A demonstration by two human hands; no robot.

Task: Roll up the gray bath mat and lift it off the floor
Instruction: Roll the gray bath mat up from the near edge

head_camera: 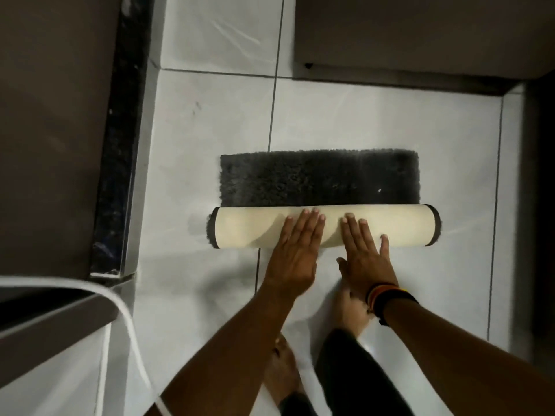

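Observation:
The gray bath mat (318,177) lies on the white tiled floor, partly rolled. Its shaggy dark pile still lies flat on the far side. The near part forms a roll (249,226) that shows the cream backing, with dark fringe at both ends. My left hand (297,253) rests flat on top of the roll near its middle, fingers extended and pointing away from me. My right hand (365,253) lies flat beside it, just to the right, with bands on the wrist. Neither hand grips the mat; both palms press on the roll.
A dark threshold strip and a brown wall (60,130) run along the left. A brown cabinet (420,34) stands at the back right. A white curved rim (126,319) sits at the lower left. My bare feet (351,310) stand on the tiles just behind the roll.

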